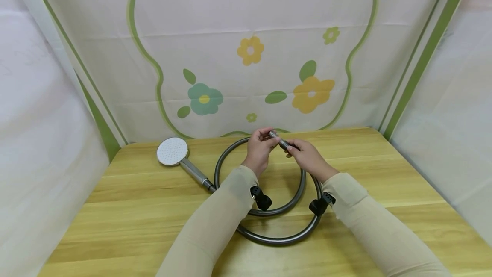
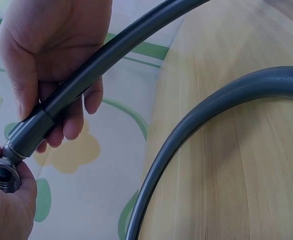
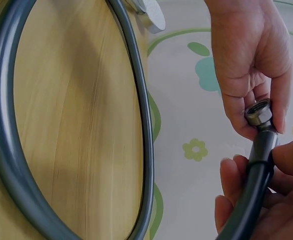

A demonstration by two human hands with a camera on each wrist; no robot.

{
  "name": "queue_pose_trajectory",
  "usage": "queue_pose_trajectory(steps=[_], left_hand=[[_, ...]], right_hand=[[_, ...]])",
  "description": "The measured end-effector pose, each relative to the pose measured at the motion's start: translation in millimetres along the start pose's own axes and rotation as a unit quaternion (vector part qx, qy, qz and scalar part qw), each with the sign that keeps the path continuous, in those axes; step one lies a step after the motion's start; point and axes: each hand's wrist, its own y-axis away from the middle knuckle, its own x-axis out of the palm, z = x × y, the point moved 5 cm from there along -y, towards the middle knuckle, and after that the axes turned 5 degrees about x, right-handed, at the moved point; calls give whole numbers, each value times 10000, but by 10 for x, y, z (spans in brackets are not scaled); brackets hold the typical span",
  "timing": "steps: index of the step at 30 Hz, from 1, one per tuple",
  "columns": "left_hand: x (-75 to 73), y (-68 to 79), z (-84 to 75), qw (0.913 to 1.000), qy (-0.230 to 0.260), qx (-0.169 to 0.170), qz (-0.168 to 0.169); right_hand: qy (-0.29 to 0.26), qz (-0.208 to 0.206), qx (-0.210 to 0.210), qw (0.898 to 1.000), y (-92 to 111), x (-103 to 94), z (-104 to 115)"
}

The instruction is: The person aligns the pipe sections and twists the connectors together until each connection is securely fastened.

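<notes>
A dark grey shower hose (image 1: 276,240) lies coiled on the wooden table, its free end raised above the surface. At that end, my left hand (image 1: 259,151) pinches the metal connector nut (image 3: 259,114) between thumb and fingers. Just behind the nut, the right hand (image 1: 307,157) grips the dark collar (image 2: 32,131) of the hose. The nut's threaded opening shows in both wrist views. On the left of the table rests a shower head (image 1: 172,151) with a white round face, its grey handle (image 1: 192,171) joined to the hose's other end.
The wooden table (image 1: 127,221) ends at a white cloth backdrop (image 1: 276,16) printed with flowers, close behind both hands. Pale cloth walls (image 1: 453,97) stand on the left and right. Hose loops lie beneath the wrists and forearms.
</notes>
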Motion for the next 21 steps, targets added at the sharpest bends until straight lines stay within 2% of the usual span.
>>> queue_pose_trajectory(steps=[5, 13, 21], left_hand=[[-9, 1, 19, 10000, 26, -34, 73], [-10, 5, 22, 10000, 62, -57, 47], [-29, -19, 29, 9999, 57, -36, -91]], right_hand=[[-102, 181, -61, 9998, 5, -4, 9], [-45, 158, -63, 9998, 1, -12, -9], [124, -386, -174, 9990, 13, -47, -35]])
